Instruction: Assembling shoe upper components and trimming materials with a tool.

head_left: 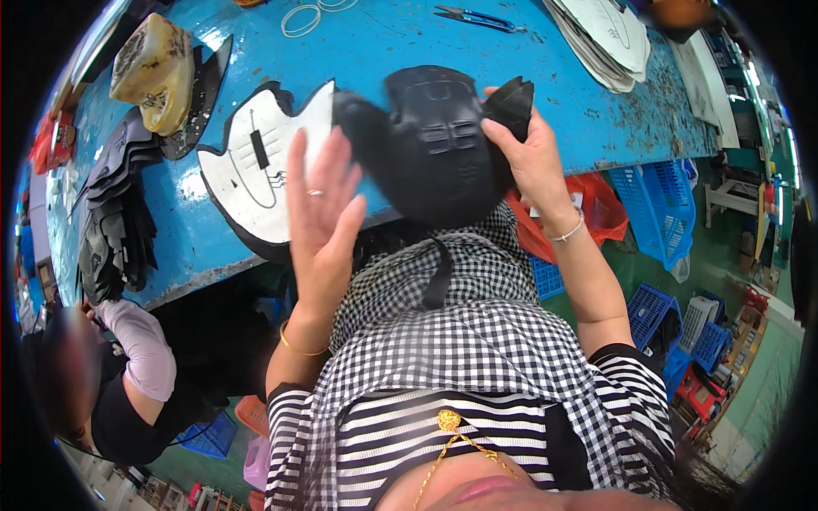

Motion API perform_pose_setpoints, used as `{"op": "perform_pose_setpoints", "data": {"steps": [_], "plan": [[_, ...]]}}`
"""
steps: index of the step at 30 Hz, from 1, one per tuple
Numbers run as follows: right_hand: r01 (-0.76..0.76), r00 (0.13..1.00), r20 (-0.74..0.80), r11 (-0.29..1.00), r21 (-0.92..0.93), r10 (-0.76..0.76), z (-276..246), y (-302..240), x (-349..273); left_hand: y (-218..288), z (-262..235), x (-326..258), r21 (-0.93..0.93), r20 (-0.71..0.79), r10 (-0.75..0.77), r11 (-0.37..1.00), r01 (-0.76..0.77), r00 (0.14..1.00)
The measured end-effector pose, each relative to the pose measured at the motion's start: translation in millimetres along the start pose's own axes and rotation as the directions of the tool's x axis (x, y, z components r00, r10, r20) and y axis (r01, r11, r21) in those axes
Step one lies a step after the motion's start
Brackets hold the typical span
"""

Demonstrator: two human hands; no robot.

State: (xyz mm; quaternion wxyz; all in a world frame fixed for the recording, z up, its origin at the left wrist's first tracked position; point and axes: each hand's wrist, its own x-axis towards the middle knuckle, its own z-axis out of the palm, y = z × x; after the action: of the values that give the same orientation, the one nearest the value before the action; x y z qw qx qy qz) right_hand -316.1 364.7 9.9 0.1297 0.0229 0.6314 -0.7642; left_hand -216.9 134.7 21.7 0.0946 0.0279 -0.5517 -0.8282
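My right hand (532, 157) grips a black guitar-shaped piece (430, 140) by its right end, holding it above the edge of the blue table (400, 43). My left hand (322, 217) is flat with fingers spread, its fingertips against the left side of the black piece. Under them a white guitar-shaped piece with a black outline (260, 175) lies on the table.
A stack of black cut pieces (115, 217) and a yellowish block (158, 68) sit at the table's left. Scissors (477, 17), rubber rings (300, 19) and a pile of white pieces (609, 38) lie at the back. Blue crates (652, 204) stand right; another person (128, 375) works at lower left.
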Motion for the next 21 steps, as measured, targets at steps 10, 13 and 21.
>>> {"op": "perform_pose_setpoints", "data": {"steps": [10,13,21], "plan": [[0.777,0.629,0.671,0.317,-0.544,-0.393,88,-4,-12,56,-162,0,0.329,-0.363,-0.042,0.929,0.17,0.931],[0.782,0.619,0.727,0.317,-0.537,-0.297,103,16,-16,70,-178,9,0.161,-0.287,-0.277,0.93,0.331,0.917],[0.775,0.63,0.728,0.279,-0.567,-0.271,104,17,-17,60,-152,24,0.308,-0.345,-0.399,0.807,0.504,0.85]]}}
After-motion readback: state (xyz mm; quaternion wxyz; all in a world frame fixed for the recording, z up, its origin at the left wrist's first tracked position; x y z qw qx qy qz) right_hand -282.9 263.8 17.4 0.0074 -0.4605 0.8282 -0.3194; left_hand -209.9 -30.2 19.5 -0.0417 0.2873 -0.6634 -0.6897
